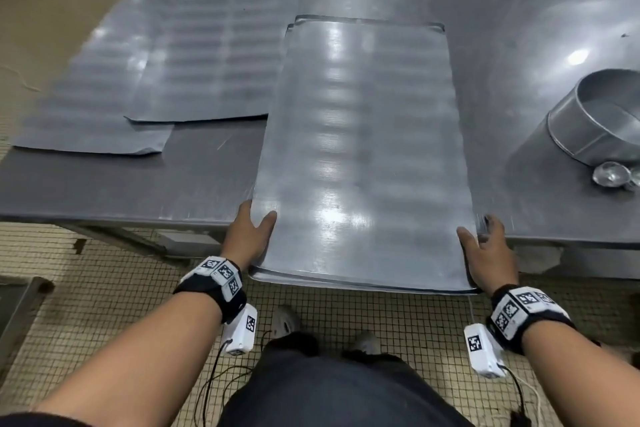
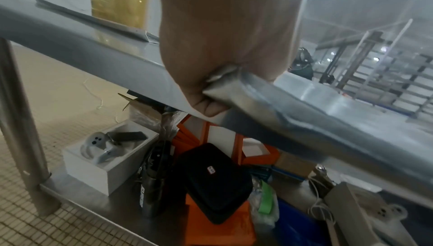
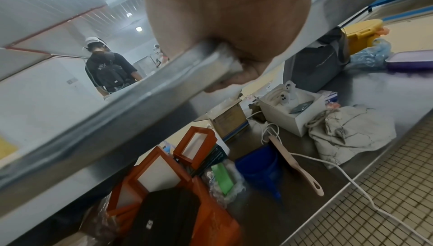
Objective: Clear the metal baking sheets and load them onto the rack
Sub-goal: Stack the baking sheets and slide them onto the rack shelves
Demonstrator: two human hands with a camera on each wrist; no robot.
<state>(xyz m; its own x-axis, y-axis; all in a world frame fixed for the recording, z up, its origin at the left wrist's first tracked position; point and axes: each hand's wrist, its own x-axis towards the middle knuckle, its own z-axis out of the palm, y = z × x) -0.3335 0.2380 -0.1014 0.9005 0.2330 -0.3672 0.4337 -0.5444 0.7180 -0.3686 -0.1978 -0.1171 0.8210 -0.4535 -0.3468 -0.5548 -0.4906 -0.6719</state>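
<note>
The sheet (image 1: 363, 156) lies lengthwise across the table (image 1: 519, 10), near end overhanging its front edge. The left hand (image 1: 247, 236) and right hand (image 1: 488, 250) each grip a near corner, thumbs on top, fingers curled under the rim. Judged stiff, thin, smooth and long: likely to slip or tip, so hold by the rolled rim.
</note>
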